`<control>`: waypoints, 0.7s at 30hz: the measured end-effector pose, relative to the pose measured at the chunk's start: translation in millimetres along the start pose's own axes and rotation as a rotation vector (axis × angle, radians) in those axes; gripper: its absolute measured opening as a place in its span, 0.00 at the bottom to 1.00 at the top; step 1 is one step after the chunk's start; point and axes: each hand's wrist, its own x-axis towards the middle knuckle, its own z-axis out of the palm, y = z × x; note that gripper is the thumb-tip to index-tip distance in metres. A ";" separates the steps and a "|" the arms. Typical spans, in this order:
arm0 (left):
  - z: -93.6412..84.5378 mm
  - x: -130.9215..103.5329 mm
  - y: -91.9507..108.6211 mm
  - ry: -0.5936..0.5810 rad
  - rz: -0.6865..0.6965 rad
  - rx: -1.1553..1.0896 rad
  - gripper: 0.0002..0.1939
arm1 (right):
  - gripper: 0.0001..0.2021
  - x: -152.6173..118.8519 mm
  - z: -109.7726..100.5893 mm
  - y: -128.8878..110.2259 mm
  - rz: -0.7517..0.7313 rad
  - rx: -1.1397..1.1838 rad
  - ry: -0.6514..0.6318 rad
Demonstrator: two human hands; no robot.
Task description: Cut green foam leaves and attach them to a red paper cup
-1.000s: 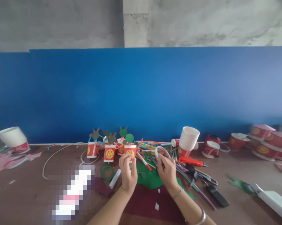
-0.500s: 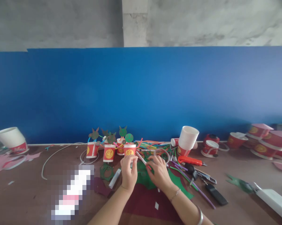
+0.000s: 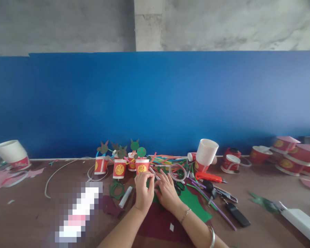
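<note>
My left hand [image 3: 145, 193] is pinched, thumb against fingers, just in front of a red and white paper cup [image 3: 142, 165] topped with a green paper animal head [image 3: 141, 152]. Whatever lies between its fingertips is too small to make out. Close beside it, my right hand [image 3: 168, 193] has its thumb and forefinger together near the left fingertips, with the other fingers stretched forward. Under both hands are green paper [image 3: 197, 205] and dark red paper [image 3: 155, 225]. A glue stick-like white tube [image 3: 125, 197] lies left of my left hand.
Several decorated cups, including one [image 3: 119, 168], stand behind my hands. Colourful straws [image 3: 167, 160], a tape roll [image 3: 177, 172], scissors [image 3: 179, 187], an orange cutter [image 3: 209, 177] and stacked white cups [image 3: 206, 153] lie to the right. A blue panel [image 3: 155, 103] closes off the back.
My right hand has moved left, so both hands are closer together. A small red piece seen by its fingers is now out of sight. Scissor handles show more behind it.
</note>
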 end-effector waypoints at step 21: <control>-0.9 -1.6 1.5 -0.067 -0.047 -0.085 0.06 | 0.07 7.7 -18.3 10.0 0.152 0.321 0.243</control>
